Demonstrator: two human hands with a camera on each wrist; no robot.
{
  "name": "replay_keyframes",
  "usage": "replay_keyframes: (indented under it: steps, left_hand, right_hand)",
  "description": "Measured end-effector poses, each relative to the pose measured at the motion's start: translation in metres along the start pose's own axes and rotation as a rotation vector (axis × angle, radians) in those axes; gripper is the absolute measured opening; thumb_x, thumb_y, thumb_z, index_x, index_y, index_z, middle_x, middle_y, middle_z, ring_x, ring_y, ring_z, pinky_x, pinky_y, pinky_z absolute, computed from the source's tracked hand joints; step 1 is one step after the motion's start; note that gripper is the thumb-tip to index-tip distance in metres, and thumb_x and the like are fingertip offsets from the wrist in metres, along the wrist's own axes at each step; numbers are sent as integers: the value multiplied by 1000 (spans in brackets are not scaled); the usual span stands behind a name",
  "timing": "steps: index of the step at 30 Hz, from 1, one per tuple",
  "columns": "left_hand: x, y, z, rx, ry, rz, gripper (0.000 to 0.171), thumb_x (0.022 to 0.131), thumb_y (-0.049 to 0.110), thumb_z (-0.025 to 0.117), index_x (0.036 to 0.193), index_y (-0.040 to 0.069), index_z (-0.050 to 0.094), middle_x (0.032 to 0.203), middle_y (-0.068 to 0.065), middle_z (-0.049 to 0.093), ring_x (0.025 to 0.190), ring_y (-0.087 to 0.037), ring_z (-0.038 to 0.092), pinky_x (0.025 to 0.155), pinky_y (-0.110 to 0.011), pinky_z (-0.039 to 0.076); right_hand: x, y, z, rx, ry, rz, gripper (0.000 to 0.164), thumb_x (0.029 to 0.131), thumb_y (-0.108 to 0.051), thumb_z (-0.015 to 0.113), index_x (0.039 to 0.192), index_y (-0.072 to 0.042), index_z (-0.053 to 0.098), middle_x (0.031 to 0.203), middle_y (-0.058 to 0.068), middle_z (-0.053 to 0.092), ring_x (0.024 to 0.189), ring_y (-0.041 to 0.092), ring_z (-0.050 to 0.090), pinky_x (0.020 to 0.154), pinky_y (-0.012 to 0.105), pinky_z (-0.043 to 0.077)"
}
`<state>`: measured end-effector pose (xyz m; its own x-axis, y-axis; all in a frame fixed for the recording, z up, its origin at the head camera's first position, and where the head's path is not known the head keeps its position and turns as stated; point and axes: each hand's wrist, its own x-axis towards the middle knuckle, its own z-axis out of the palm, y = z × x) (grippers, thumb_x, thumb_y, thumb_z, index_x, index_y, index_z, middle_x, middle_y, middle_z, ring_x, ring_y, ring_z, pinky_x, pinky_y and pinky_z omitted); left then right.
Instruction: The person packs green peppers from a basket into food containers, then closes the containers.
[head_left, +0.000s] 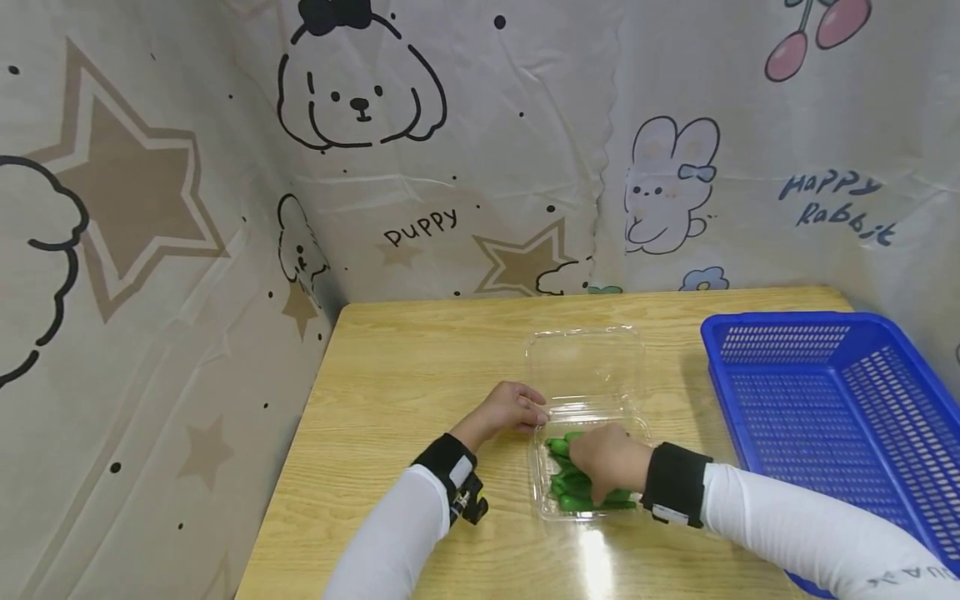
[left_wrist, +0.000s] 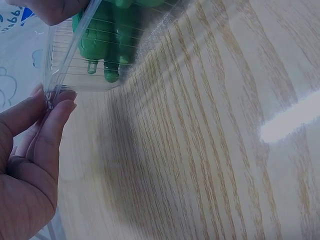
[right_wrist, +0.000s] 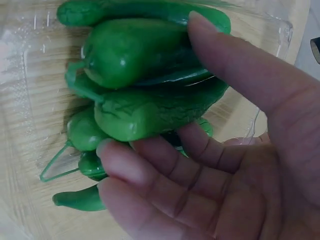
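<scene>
A clear plastic clamshell box (head_left: 537,479) lies on the table with its lid (head_left: 585,362) folded back, away from me. Several green peppers (head_left: 573,502) with thin stems lie side by side inside it. My left hand (head_left: 512,407) pinches the box's left rim near the hinge, thumb against fingers, as the left wrist view shows. Over the box, my right hand (head_left: 611,458) holds some of the peppers. In the right wrist view its thumb (right_wrist: 225,55) lies on an upper pepper (right_wrist: 140,52), while the fingers curl below another pepper (right_wrist: 132,117).
To the right stands a blue plastic basket (head_left: 723,400) with mesh sides, partly behind my right sleeve (head_left: 795,508). The wooden table (head_left: 397,367) meets a printed cloth wall (head_left: 525,150) at the back and left. Both wrists wear black straps.
</scene>
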<state>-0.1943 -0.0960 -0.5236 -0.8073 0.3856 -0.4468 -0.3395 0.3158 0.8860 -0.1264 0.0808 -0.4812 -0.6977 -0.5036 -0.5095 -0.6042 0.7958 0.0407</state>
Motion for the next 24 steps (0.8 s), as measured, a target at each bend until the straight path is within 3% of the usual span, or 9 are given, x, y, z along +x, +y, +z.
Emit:
replay_keyframes:
  steps: [4, 10, 14, 21, 24]
  left_hand:
    - [-1, 2, 0, 11, 7, -7, 29, 85, -7, 64, 113, -10, 57, 97, -24, 69, 76, -16, 67, 73, -34, 59]
    - [-2, 3, 0, 5, 17, -10, 29, 84, -8, 64, 113, -10, 57, 97, -24, 69, 78, -17, 68, 71, -33, 59]
    - [-1, 1, 0, -4, 21, -4, 29, 84, -10, 63, 113, -11, 57, 96, -24, 69, 76, -16, 67, 68, -30, 59]
    - [-1, -4, 3, 6, 21, 3, 29, 84, -9, 65, 112, -11, 57, 95, -24, 69, 74, -15, 67, 69, -32, 59]
    - [-1, -3, 3, 20, 31, 18, 30, 83, -7, 66, 112, -11, 57, 93, -23, 69, 73, -14, 66, 71, -33, 59]
  right_hand:
    - [2, -1, 1, 0, 2, -1, 46, 60, -38, 89, 79, -15, 54, 74, -7, 56, 71, 13, 58, 62, 36, 56]
    - [0, 3, -4, 21, 12, -16, 45, 60, -32, 89, 79, -14, 53, 74, -5, 56, 70, 13, 57, 60, 34, 55]
    - [-2, 11, -7, 104, 20, -43, 39, 60, -23, 87, 74, -16, 51, 71, -6, 52, 66, 12, 51, 57, 32, 51]
    - [-12, 56, -21, 329, 40, -107, 39, 64, 0, 67, 52, -19, 35, 53, -9, 27, 49, 8, 26, 46, 22, 22]
    - [-19, 81, -28, 419, 80, -142, 37, 64, 4, 64, 52, -18, 37, 53, -9, 27, 48, 6, 25, 47, 19, 20]
